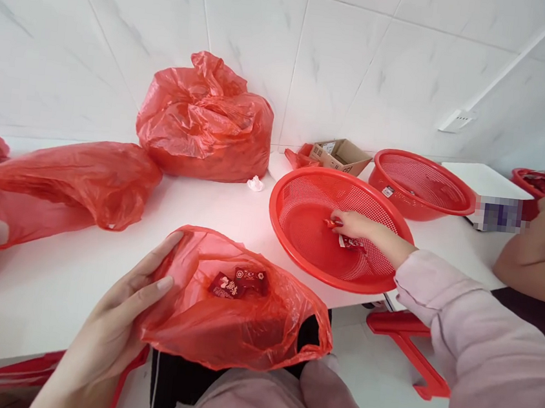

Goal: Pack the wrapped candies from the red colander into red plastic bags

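Observation:
My left hand (133,303) grips the side of a red plastic bag (220,335), thumb on the near side, and holds its mouth open at the table's front edge. Inside the bag lie a few small dark-red printed packets (251,281). My right hand (351,224) reaches into a red perforated plastic basket (293,238), its fingers closed around a small red wrapped packet (333,224). Just under that hand, another dark-red packet (350,243) rests in the basket.
A full red bag (207,126) stands by the wall, with another red bag (71,176) to its left. A cardboard box (343,154), a second red basket (421,181) and a white scale (484,181) are behind. At right is another person's arm (537,232). A crumpled tissue (255,183) lies mid-table.

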Tool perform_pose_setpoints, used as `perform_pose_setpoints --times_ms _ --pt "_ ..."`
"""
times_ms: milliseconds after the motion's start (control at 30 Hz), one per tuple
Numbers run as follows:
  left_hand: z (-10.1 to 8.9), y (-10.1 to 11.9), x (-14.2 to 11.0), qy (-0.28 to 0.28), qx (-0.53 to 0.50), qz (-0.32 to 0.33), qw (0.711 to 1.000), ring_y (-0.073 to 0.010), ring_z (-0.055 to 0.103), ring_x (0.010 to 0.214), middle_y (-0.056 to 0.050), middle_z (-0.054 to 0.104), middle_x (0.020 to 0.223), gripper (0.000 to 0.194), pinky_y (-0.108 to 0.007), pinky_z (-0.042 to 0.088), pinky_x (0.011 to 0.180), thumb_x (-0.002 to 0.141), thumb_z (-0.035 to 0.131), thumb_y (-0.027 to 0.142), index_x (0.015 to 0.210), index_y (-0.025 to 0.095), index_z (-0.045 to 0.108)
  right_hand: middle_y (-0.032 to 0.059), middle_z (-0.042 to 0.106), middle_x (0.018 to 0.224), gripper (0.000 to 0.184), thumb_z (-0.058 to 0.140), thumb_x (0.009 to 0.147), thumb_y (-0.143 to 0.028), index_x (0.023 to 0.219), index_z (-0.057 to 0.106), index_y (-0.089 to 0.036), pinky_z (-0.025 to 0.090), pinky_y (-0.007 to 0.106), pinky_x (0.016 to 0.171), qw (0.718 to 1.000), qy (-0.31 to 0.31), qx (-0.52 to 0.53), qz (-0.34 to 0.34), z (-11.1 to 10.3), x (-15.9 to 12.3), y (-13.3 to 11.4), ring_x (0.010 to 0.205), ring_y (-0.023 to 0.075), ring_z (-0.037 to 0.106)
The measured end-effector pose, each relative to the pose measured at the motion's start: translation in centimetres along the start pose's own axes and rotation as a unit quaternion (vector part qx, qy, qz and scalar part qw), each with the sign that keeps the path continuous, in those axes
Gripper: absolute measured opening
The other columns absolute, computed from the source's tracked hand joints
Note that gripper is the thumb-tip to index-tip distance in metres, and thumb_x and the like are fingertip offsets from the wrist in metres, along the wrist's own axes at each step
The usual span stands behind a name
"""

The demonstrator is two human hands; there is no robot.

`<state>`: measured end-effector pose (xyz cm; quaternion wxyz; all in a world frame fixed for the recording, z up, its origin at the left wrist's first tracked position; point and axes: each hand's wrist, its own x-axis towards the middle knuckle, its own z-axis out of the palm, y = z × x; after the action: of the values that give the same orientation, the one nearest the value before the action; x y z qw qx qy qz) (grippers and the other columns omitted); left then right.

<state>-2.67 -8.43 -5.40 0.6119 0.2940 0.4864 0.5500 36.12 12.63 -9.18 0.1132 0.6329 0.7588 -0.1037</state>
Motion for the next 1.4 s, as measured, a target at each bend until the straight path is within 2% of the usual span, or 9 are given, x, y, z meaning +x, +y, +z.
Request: perform_pose_setpoints --times_ms 267,333,467,600,767,867,1067,1233,1400 --pt "0.0 0.1 0.0 0.001 -0.006 -0.005 1.000 -0.0216 0.071 0.101 -0.002 0.049 0.150 0.057 -0.021 0.060 0.078 0.080 0.071 0.026 0.136 0.033 0.059 0.0085 0.070 0.099 0.016 0.049 0.095 -0.025 0.102 0.062 -0.018 0.045 0.024 0.069 0.991 0.031 0.128 -0.037 -2.8 -0.8 -2.3 0.079 0.0149 0.065" --pt "0.4 0.4 -0.2 0.010 -0.005 -0.012 1.000 -0.0209 0.070 0.102 0.000 0.050 0.150 0.056 -0.021 0.060 0.078 0.079 0.072 0.026 0.133 0.036 0.060 0.0065 0.071 0.096 0.022 0.044 0.098 -0.033 0.110 0.057 -0.020 0.048 0.023 0.065 0.972 0.034 0.219 -0.077 -3.9 -2.9 -5.0 0.074 0.0137 0.066" --pt "1.3 0.8 -0.2 0.009 -0.003 -0.014 1.000 -0.0246 0.066 0.114 0.001 0.052 0.149 0.057 -0.023 0.060 0.083 0.078 0.073 0.027 0.132 0.035 0.061 0.0047 0.072 0.093 0.028 0.054 0.093 -0.040 0.113 0.060 -0.021 0.053 0.027 0.063 0.865 -0.022 0.430 -0.258 -4.3 -8.7 -13.0 0.068 0.0143 0.067" --pt "1.6 0.7 0.2 -0.020 -0.004 -0.013 1.000 -0.0293 0.055 0.129 -0.001 0.047 0.152 0.061 -0.028 0.059 0.089 0.080 0.071 0.027 0.138 0.034 0.055 0.0023 0.071 0.112 0.034 0.057 0.091 -0.029 0.124 0.063 -0.029 0.053 0.031 0.085 0.860 0.012 0.379 -0.342 -3.5 -10.5 -17.8 0.090 0.0174 0.069" --pt "0.9 0.6 0.3 -0.025 0.017 0.003 1.000 -0.0272 0.054 0.130 0.003 0.037 0.158 0.058 -0.027 0.058 0.091 0.082 0.068 0.026 0.138 0.036 0.055 0.0041 0.070 0.111 0.029 0.054 0.094 -0.032 0.122 0.061 -0.026 0.051 0.033 0.088 0.930 0.143 0.272 -0.200 -4.1 -4.8 -12.5 0.093 0.0171 0.067" --pt "0.6 0.6 0.0 -0.019 0.021 -0.003 1.000 -0.0257 0.063 0.119 0.001 0.040 0.157 0.058 -0.027 0.061 0.085 0.082 0.068 0.027 0.138 0.037 0.054 0.0101 0.065 0.122 0.042 0.064 0.086 -0.027 0.128 0.059 -0.023 0.048 0.035 0.091 0.985 0.087 0.113 -0.092 -3.5 -1.5 -7.3 0.108 0.0241 0.063" --pt "0.6 0.7 0.0 -0.021 0.013 -0.006 1.000 -0.0253 0.066 0.114 0.000 0.042 0.156 0.059 -0.029 0.061 0.085 0.082 0.068 0.026 0.139 0.036 0.054 0.0122 0.070 0.095 0.014 0.069 0.075 -0.010 0.088 0.070 -0.016 0.051 0.032 0.073 0.992 -0.004 0.111 -0.062 -0.7 0.3 -3.0 0.083 0.0232 0.066" --pt "0.7 0.7 0.1 -0.016 0.004 -0.008 1.000 -0.0245 0.064 0.117 0.000 0.043 0.155 0.058 -0.027 0.060 0.087 0.082 0.068 0.026 0.138 0.036 0.055 0.0097 0.072 0.099 0.013 0.058 0.090 -0.020 0.102 0.062 -0.017 0.055 0.028 0.074 0.966 -0.020 0.235 -0.109 -3.0 -1.0 -4.4 0.082 0.0168 0.070" --pt "0.9 0.6 0.1 -0.021 0.001 -0.006 1.000 -0.0248 0.057 0.127 0.004 0.039 0.157 0.054 -0.026 0.059 0.090 0.082 0.068 0.026 0.134 0.037 0.058 0.0074 0.072 0.093 0.027 0.063 0.089 -0.033 0.108 0.060 -0.016 0.060 0.030 0.071 0.806 -0.102 0.535 -0.233 -4.7 -5.8 -10.7 0.083 0.0189 0.073"
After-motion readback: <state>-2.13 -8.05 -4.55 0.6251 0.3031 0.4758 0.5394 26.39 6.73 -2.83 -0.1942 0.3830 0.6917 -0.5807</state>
